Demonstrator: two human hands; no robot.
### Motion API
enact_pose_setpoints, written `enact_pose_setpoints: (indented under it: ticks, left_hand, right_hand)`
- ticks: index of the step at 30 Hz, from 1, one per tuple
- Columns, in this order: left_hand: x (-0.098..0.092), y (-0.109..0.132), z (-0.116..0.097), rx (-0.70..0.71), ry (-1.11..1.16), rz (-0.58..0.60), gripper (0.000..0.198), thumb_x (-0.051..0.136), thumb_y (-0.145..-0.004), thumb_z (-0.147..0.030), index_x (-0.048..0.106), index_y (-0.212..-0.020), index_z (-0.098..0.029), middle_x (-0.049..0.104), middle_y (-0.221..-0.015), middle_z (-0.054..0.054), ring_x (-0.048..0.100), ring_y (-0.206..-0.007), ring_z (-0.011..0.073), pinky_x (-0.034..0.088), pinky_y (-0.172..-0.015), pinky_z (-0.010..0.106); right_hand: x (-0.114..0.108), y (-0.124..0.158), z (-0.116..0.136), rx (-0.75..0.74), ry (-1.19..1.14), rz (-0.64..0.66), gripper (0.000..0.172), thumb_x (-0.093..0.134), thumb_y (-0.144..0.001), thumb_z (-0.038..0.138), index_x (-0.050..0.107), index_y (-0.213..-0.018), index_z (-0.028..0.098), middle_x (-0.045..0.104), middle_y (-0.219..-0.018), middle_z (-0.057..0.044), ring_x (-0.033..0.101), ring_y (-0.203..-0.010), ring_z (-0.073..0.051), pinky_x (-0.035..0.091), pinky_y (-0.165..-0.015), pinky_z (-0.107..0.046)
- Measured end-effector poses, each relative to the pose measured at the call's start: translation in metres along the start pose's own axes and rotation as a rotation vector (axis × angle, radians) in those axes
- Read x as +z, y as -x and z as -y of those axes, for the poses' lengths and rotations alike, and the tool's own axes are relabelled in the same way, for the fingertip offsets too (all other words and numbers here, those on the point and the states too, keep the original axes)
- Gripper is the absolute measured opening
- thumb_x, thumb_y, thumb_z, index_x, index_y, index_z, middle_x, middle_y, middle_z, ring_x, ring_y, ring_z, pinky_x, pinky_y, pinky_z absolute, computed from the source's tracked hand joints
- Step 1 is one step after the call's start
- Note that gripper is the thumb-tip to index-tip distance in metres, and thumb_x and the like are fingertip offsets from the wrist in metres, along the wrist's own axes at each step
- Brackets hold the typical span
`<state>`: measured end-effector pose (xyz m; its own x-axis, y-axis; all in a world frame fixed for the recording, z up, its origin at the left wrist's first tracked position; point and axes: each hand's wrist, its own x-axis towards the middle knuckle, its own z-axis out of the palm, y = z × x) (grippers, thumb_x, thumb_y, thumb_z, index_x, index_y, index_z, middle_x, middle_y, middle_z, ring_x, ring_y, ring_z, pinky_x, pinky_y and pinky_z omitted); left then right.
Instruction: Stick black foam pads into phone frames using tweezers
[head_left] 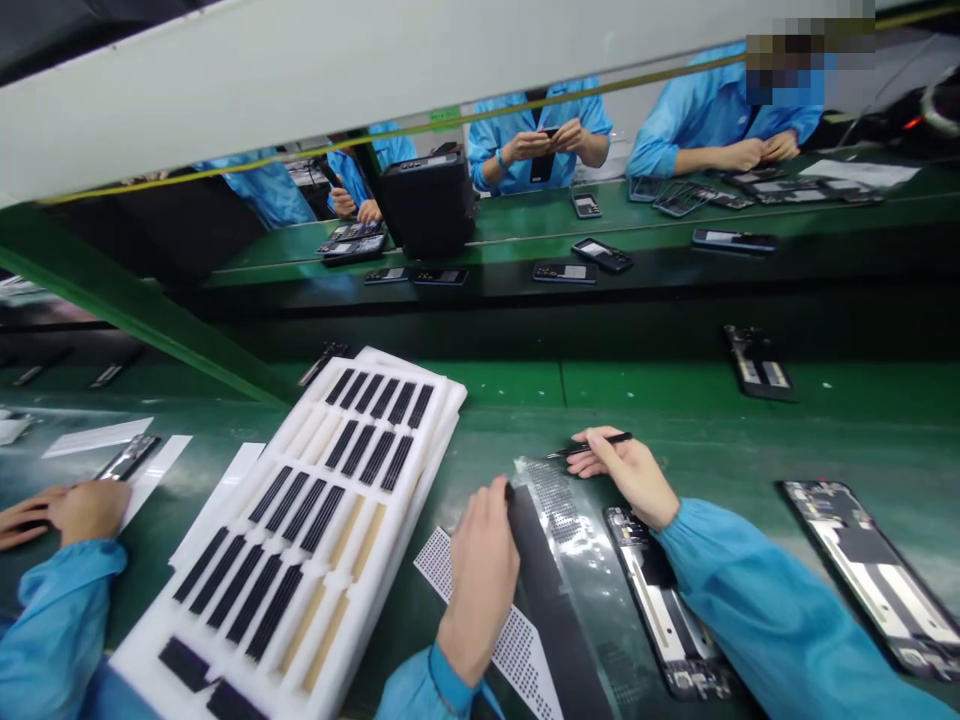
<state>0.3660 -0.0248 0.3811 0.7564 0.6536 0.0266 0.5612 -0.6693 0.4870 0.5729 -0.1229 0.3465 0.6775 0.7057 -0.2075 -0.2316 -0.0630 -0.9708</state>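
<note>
My right hand (626, 470) is closed on black tweezers (600, 445), their tip over the upper end of a clear film (559, 500) with rows of tiny dark pieces. My left hand (480, 570) has its fingers pressed together beside a black strip (551, 600). Something small and dark shows at its fingertips, too hidden to name. Partly under that hand lies a white sheet with dark dots (525, 655). An opened phone (660, 605) lies beneath my right forearm, partly covered by the sleeve.
White foam trays (450, 400) with black strips in their slots are stacked at left. Another opened phone (870, 560) lies at right, one more (757, 360) farther back. A co-worker's hands (82, 510) are at far left. Co-workers in blue sit across the bench behind a raised ledge (495, 290).
</note>
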Motion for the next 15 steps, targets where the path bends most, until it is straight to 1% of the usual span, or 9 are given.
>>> enact_pose_setpoints:
  ticks: [1,2,3,5,7,10,15]
  left_hand:
    - [0.003,-0.005,-0.001,0.058,-0.123,0.027,0.054,0.032,-0.089,0.006,0.053,-0.135,-0.014,0.068,-0.117,0.014,0.064,-0.105,0.026,0.055,-0.089,0.042]
    - [0.006,-0.01,-0.002,0.093,-0.183,0.05,0.063,0.033,-0.082,0.01,0.054,-0.136,-0.015,0.065,-0.128,0.014,0.061,-0.111,0.0288,0.054,-0.092,0.046]
    - [0.009,-0.015,-0.003,0.115,-0.209,0.068,0.07,0.034,-0.078,0.013,0.054,-0.138,-0.016,0.06,-0.138,0.014,0.06,-0.114,0.0304,0.054,-0.093,0.048]
    - [0.015,-0.023,-0.003,0.163,-0.29,0.102,0.077,0.036,-0.074,0.014,0.051,-0.144,-0.016,0.049,-0.152,0.012,0.059,-0.114,0.0311,0.056,-0.09,0.049]
    - [0.022,-0.029,-0.002,0.196,-0.36,0.125,0.078,0.039,-0.074,0.014,0.05,-0.145,-0.016,0.044,-0.157,0.011,0.06,-0.111,0.0308,0.058,-0.085,0.048]
    - [0.029,-0.033,0.0,0.216,-0.433,0.145,0.078,0.042,-0.075,0.012,0.049,-0.147,-0.017,0.044,-0.157,0.01,0.061,-0.108,0.0293,0.06,-0.082,0.045]
    - [0.033,-0.034,0.003,0.243,-0.543,0.15,0.076,0.046,-0.078,0.009,0.048,-0.148,-0.019,0.045,-0.157,0.006,0.061,-0.105,0.0253,0.06,-0.081,0.038]
  right_hand:
    - [0.002,-0.002,-0.002,0.001,-0.003,0.004,0.06,0.07,-0.077,0.071,0.068,-0.094,0.014,0.078,-0.073,-0.013,0.075,-0.063,-0.02,0.062,-0.061,-0.029]
    - [0.005,-0.005,-0.004,0.0,-0.001,0.009,0.061,0.069,-0.078,0.072,0.067,-0.094,0.014,0.078,-0.074,-0.012,0.075,-0.063,-0.02,0.062,-0.062,-0.029]
    - [0.008,-0.008,-0.005,-0.008,0.009,0.012,0.061,0.068,-0.077,0.073,0.067,-0.094,0.014,0.078,-0.073,-0.012,0.075,-0.062,-0.02,0.062,-0.062,-0.029]
    - [0.015,-0.014,-0.008,-0.031,0.04,0.012,0.064,0.067,-0.076,0.076,0.067,-0.092,0.015,0.077,-0.07,-0.011,0.074,-0.06,-0.019,0.061,-0.06,-0.029]
    - [0.02,-0.019,-0.01,-0.05,0.069,0.003,0.065,0.066,-0.074,0.078,0.066,-0.088,0.015,0.075,-0.067,-0.009,0.072,-0.058,-0.018,0.06,-0.058,-0.029]
    - [0.023,-0.022,-0.014,-0.051,0.084,-0.009,0.063,0.066,-0.073,0.079,0.066,-0.085,0.017,0.074,-0.064,-0.007,0.071,-0.057,-0.018,0.059,-0.056,-0.029]
    - [0.02,-0.019,-0.016,-0.077,0.152,0.029,0.058,0.06,-0.082,0.075,0.066,-0.087,0.018,0.074,-0.069,-0.007,0.072,-0.063,-0.019,0.06,-0.06,-0.03]
